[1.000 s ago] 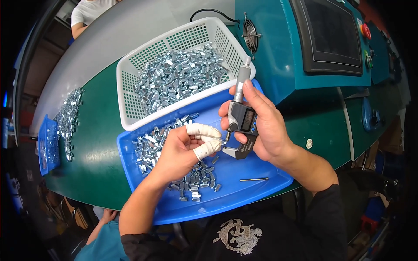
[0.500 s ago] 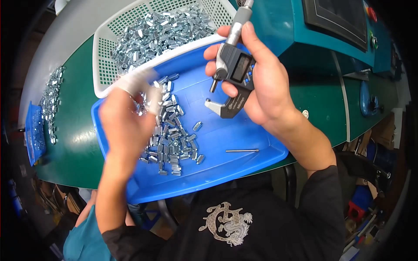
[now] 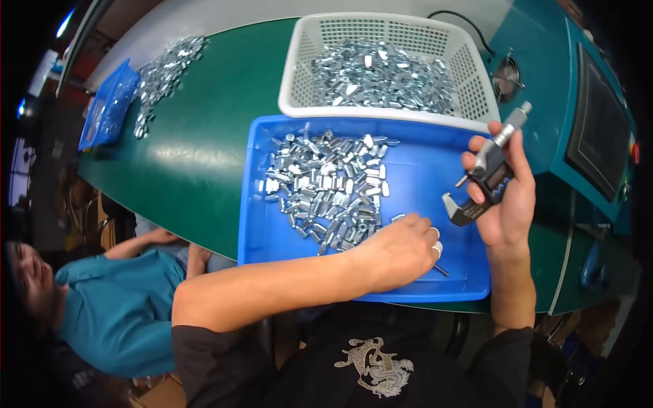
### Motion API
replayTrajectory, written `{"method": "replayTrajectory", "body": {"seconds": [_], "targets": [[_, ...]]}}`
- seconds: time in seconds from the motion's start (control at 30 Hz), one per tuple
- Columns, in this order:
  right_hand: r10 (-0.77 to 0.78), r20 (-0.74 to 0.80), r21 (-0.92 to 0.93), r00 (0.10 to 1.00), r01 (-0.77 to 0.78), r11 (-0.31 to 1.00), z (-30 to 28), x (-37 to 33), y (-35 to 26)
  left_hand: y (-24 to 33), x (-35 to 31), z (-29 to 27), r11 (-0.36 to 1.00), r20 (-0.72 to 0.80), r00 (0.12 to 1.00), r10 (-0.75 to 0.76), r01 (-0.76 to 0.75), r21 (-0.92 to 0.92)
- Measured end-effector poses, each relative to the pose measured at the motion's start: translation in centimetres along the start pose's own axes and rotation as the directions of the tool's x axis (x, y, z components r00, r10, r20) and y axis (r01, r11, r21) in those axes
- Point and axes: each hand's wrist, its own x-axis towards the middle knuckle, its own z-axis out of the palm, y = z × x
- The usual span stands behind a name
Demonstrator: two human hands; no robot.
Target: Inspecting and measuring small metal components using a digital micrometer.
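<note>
My right hand (image 3: 511, 204) grips a digital micrometer (image 3: 491, 178), a grey and black frame with a small display and blue buttons. Nothing sits between its measuring faces. Over the front right of the blue tray (image 3: 367, 296) my left hand (image 3: 401, 250) points downward with curled fingers, white coverings on two of them. Its fingertips are hidden, and so is anything they pinch. From beside them sticks the end of a thin metal rod (image 3: 441, 270). Many shiny hexagonal metal standoffs (image 3: 326, 183) lie heaped in the tray's left half, with a single standoff (image 3: 398, 217) near my left hand.
A white perforated basket (image 3: 289, 75) full of standoffs stands behind the tray. At the far left, more metal pieces (image 3: 163, 75) lie by a small blue bin (image 3: 102, 112). A teal machine (image 3: 544, 81) with a screen stands right. A co-worker (image 3: 119, 306) sits at left.
My left hand has moved from above the standoff heap to the tray's front right, beside the rod. My view has shifted left. The micrometer stays in my right hand.
</note>
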Motion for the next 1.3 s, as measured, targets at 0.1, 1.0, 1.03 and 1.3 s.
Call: {"method": "replayTrajectory", "body": {"seconds": [0.1,1.0,1.03,1.3], "targets": [[-0.019,0.016,-0.031,1.0,0.02,0.999,1.2,-0.2,-0.3,-1.8,-4.4,-3.5,0.939,-0.163,0.96,-0.229,0.174,-0.296],[0.043,-0.044,-0.033,0.998,-0.045,0.998,1.6,-0.5,0.4,-13.0,-19.8,0.4,0.413,-0.632,-0.048,-0.774,0.717,-0.561],[0.037,-0.045,-0.036,0.998,-0.039,0.999,1.5,-0.5,0.4,-12.9,-19.7,0.7,0.419,-0.687,0.007,-0.727,0.797,-0.435],[0.066,-0.012,-0.041,0.998,-0.067,0.997,1.5,-0.3,0.8,-12.6,-20.3,1.2,0.418,-0.769,0.109,-0.63,0.882,-0.218]]}}
